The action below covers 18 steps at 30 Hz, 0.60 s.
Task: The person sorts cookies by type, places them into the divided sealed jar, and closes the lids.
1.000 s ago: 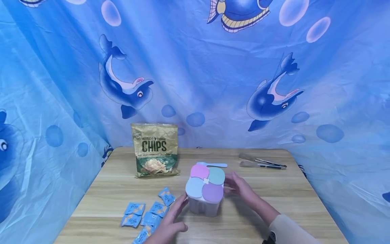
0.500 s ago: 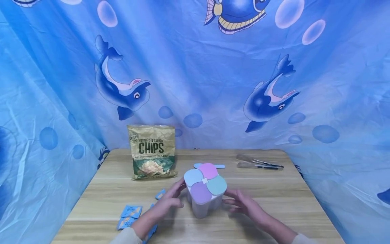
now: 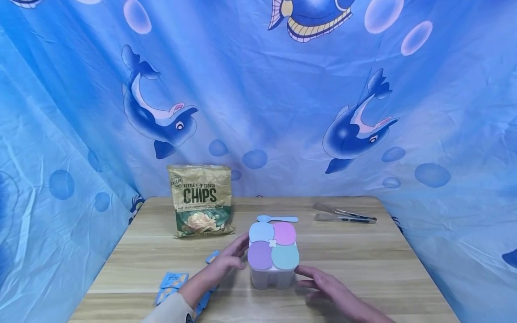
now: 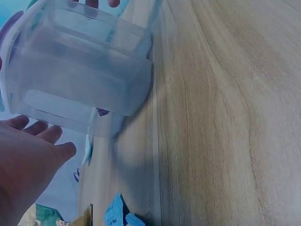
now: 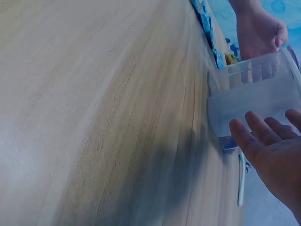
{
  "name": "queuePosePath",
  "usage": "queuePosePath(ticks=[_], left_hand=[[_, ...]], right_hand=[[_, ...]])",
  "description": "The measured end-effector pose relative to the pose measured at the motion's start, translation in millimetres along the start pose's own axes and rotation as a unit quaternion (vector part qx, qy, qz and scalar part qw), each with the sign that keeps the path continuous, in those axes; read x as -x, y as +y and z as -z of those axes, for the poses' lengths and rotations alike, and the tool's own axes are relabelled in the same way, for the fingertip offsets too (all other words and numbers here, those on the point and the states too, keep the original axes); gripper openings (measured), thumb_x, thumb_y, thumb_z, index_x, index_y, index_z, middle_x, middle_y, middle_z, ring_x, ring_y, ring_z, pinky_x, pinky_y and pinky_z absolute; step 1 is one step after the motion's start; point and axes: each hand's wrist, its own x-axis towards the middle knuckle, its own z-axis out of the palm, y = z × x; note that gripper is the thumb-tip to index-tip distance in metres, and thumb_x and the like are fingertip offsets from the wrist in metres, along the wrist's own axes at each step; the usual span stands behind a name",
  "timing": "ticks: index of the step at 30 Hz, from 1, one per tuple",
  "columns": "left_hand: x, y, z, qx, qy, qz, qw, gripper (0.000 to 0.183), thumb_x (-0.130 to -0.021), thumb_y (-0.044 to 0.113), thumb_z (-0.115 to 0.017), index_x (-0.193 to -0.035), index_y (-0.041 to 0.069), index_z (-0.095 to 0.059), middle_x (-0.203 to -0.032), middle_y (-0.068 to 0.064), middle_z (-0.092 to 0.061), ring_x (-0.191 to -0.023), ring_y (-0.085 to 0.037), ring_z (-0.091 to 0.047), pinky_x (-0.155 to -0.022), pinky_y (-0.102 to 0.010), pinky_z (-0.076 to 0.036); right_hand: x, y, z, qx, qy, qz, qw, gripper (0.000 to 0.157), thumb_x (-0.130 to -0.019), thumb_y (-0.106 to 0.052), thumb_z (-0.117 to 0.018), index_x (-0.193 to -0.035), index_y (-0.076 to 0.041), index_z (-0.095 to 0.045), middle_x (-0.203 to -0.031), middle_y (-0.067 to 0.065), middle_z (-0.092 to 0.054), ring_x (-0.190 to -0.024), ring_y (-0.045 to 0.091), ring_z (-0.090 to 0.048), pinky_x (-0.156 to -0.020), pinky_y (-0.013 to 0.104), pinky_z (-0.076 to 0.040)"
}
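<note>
A clear plastic box (image 3: 272, 280) stands upright on the table between both hands. Its lid (image 3: 260, 255) bears four rounded flaps: light blue, pink, purple and teal, with a small white piece at the centre. My left hand (image 3: 224, 265) is at the box's left side, fingers extended along its far part and thumb held apart. On the other side, my right hand (image 3: 329, 288) has its fingertips right at the near right corner. In the right wrist view the right hand's fingers (image 5: 263, 129) are spread and gently bent beside the clear wall.
A chips bag (image 3: 203, 202) stands at the back left. Small blue packets (image 3: 174, 281) lie at the left, partly hidden by the left arm. A light blue spoon (image 3: 278, 219) lies behind the box, and tongs (image 3: 345, 214) lie at the back right.
The box has turned clockwise, its pink flap going from back left to back right. My left hand has moved away from me along it, my right hand towards me.
</note>
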Motion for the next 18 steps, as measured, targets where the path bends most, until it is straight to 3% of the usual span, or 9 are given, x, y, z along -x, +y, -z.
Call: queuePosePath(ticks=[5, 7, 10, 14, 16, 18], left_hand=[[2.3, 2.2, 0.2, -0.015, 0.01, 0.001, 0.9998, 0.089, -0.084, 0.004, -0.051, -0.162, -0.004, -0.009, -0.169, -0.028, -0.01, -0.154, -0.051, -0.012, -0.123, -0.067, -0.004], [6.1, 3.8, -0.1, -0.035, 0.031, -0.007, 0.9989, 0.086, -0.086, 0.004, -0.052, -0.161, -0.005, -0.012, -0.167, -0.03, -0.013, -0.153, -0.052, -0.016, -0.122, -0.068, -0.005], [14.4, 6.6, -1.2, -0.088, 0.082, -0.027, 0.9923, 0.079, -0.09, 0.005, -0.056, -0.16, -0.003, -0.019, -0.163, -0.029, -0.025, -0.149, -0.051, -0.027, -0.121, -0.069, -0.012], [25.4, 12.9, -3.6, -0.207, 0.145, -0.063, 0.9654, 0.071, -0.093, 0.01, -0.067, -0.157, 0.007, -0.037, -0.153, -0.014, -0.047, -0.14, -0.038, -0.046, -0.118, -0.059, -0.033], [29.5, 17.1, -5.2, -0.262, 0.16, -0.085, 0.9478, 0.069, -0.09, 0.011, -0.073, -0.153, 0.01, -0.044, -0.146, -0.008, -0.054, -0.135, -0.03, -0.052, -0.113, -0.051, -0.041], [32.8, 21.3, -7.3, -0.296, 0.162, -0.102, 0.9357, 0.066, -0.088, 0.012, -0.076, -0.149, 0.012, -0.051, -0.143, -0.003, -0.057, -0.131, -0.025, -0.055, -0.11, -0.046, -0.045]], right_hand=[[-1.1, -0.3, 4.0, 0.046, 0.039, -0.015, 0.998, 0.048, -0.114, -0.026, -0.031, -0.157, -0.006, -0.037, -0.162, 0.026, -0.033, -0.138, 0.022, -0.054, -0.103, 0.04, -0.054], [-2.4, 1.4, 9.3, 0.099, 0.061, 0.011, 0.993, 0.047, -0.11, -0.019, -0.046, -0.155, -0.007, -0.041, -0.158, 0.024, -0.04, -0.136, 0.027, -0.055, -0.101, 0.038, -0.055], [-7.0, 1.3, 19.4, 0.177, 0.091, 0.064, 0.978, 0.056, -0.101, -0.011, -0.064, -0.153, -0.008, -0.043, -0.154, 0.02, -0.047, -0.134, 0.031, -0.056, -0.1, 0.038, -0.055], [-18.0, -7.7, 32.7, 0.221, 0.114, 0.102, 0.963, 0.068, -0.093, -0.011, -0.075, -0.153, -0.013, -0.043, -0.152, 0.017, -0.05, -0.134, 0.035, -0.055, -0.101, 0.041, -0.055], [-25.0, -13.2, 39.0, 0.23, 0.12, 0.109, 0.959, 0.074, -0.089, -0.011, -0.079, -0.154, -0.017, -0.043, -0.152, 0.016, -0.05, -0.135, 0.037, -0.053, -0.102, 0.042, -0.054], [-32.2, -17.6, 44.7, 0.235, 0.124, 0.112, 0.958, 0.077, -0.087, -0.011, -0.082, -0.154, -0.019, -0.043, -0.153, 0.013, -0.049, -0.136, 0.04, -0.051, -0.103, 0.042, -0.053]])
